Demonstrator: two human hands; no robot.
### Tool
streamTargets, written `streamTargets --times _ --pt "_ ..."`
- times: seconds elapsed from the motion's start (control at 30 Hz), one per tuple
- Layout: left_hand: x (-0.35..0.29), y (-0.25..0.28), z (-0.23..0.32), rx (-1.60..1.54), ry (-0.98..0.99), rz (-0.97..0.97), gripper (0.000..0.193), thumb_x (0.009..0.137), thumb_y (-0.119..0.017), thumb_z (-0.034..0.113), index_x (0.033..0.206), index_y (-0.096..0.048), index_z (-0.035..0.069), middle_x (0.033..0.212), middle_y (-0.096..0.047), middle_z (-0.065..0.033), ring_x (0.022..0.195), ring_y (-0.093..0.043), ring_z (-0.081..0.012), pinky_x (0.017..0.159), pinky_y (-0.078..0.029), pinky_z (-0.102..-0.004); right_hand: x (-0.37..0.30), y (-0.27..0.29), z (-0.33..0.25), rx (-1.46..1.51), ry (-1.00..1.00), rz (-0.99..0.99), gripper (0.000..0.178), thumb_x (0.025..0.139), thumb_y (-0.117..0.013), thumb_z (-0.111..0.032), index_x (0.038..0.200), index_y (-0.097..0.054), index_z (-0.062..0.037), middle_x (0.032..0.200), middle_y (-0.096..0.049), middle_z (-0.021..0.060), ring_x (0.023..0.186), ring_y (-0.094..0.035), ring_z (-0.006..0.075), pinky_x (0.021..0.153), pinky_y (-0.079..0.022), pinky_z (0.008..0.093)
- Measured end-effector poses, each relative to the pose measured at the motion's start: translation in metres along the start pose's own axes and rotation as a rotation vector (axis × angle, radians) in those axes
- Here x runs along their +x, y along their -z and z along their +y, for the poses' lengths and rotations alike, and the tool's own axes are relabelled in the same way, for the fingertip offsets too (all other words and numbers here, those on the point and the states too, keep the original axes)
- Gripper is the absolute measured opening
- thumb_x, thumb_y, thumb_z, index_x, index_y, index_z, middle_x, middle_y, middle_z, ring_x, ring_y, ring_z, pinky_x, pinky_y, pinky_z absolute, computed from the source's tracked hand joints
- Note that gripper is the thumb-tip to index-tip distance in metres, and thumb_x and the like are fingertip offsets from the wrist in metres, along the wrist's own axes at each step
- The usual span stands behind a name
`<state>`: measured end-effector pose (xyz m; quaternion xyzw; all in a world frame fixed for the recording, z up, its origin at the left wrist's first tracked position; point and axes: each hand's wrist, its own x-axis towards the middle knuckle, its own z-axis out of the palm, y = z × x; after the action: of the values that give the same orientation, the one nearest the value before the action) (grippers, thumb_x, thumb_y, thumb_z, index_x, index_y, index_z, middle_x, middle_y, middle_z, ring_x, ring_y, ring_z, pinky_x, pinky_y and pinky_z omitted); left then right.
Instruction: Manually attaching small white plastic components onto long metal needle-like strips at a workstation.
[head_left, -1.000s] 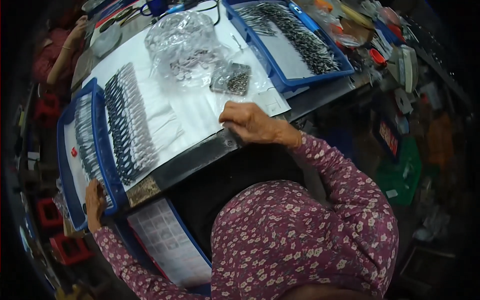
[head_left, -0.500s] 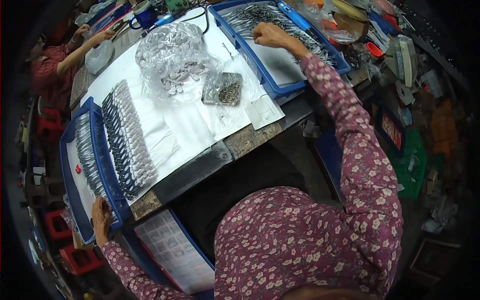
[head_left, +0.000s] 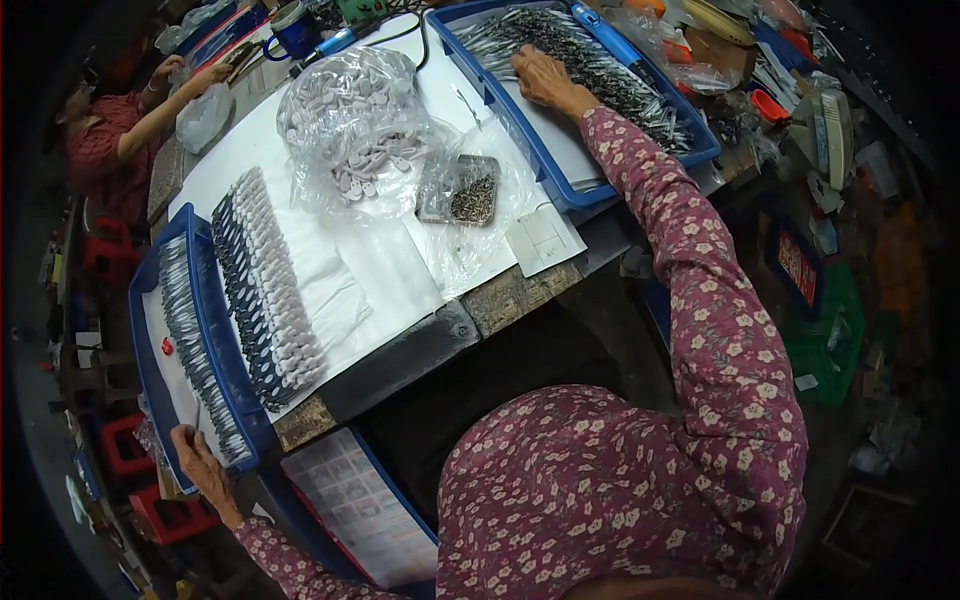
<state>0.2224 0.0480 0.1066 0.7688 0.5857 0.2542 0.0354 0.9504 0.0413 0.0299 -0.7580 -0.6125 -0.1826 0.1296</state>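
My left hand [head_left: 205, 468] is at the near end of a blue tray [head_left: 218, 335] on the left, its fingers bent together near a thin piece I cannot make out clearly. A row of slender silver pieces [head_left: 190, 330] lies along this tray. My right hand [head_left: 545, 78] reaches into a larger blue tray [head_left: 545, 165] at the back, fingers curled down at a heap of slender silver and dark metal pieces [head_left: 600, 75]. What its fingertips hold, if anything, is hidden. A red bit [head_left: 167, 346] lies in the left tray.
Rows of dark pieces with white tabs [head_left: 270, 290] lie on white paper [head_left: 370, 285]. Nearby are a plastic bag of pale pieces [head_left: 350, 100] and a small box of brass-coloured bits [head_left: 472, 198]. A blue tool [head_left: 610, 42] rests across the far tray. Another person [head_left: 110, 140] works at left.
My left hand has drawn back toward the left tray's near outer edge. My right hand has moved slightly within the far tray. The whole view has shifted a little.
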Motion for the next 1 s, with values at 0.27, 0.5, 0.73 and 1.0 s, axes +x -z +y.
streamTargets --times 0.27,0.5,0.73,1.0 --pt "-0.008 0.021 0.082 -0.335 0.104 0.316 0.010 0.084 -0.056 0.006 0.091 -0.056 0.000 0.079 -0.051 -0.0011 0.069 -0.045 -0.0080 0.062 -0.038 -0.0197 0.003 0.010 -0.006 0.038 -0.008 -0.092 0.024 0.077 -0.051 -0.013 0.097 -0.042 -0.0048 0.097 -0.047 0.0166 0.088 -0.052 0.0339 0.076 -0.042 0.0449" --pt "-0.027 0.039 0.137 -0.495 -0.028 0.157 0.015 0.080 -0.058 0.000 0.094 -0.059 -0.004 0.085 -0.056 -0.0046 0.077 -0.050 -0.0121 0.071 -0.039 -0.0218 0.010 0.001 -0.003 0.053 0.151 0.104 0.022 0.072 -0.051 -0.012 0.090 -0.042 -0.0059 0.085 -0.049 0.0158 0.076 -0.053 0.0349 0.067 -0.043 0.0430" --pt "-0.041 0.029 0.172 -0.732 0.040 0.090 0.010 0.076 -0.060 -0.001 0.086 -0.059 -0.002 0.078 -0.055 -0.0035 0.071 -0.048 -0.0086 0.065 -0.037 -0.0187 0.014 -0.002 -0.018 0.056 0.080 0.061 0.023 0.071 -0.050 -0.008 0.093 -0.049 -0.0028 0.093 -0.056 0.0181 0.084 -0.055 0.0369 0.070 -0.043 0.0447" --pt "-0.048 -0.006 0.156 -1.375 0.283 -0.106 0.010 0.073 -0.062 -0.003 0.083 -0.058 -0.001 0.071 -0.055 0.0006 0.058 -0.046 -0.0030 0.053 -0.034 -0.0145 0.006 0.059 -0.081 1.129 -0.458 0.151 0.012 0.074 -0.066 -0.011 0.080 -0.059 -0.0042 0.065 -0.052 -0.0044 0.053 -0.045 0.0052 0.050 -0.037 0.0200"
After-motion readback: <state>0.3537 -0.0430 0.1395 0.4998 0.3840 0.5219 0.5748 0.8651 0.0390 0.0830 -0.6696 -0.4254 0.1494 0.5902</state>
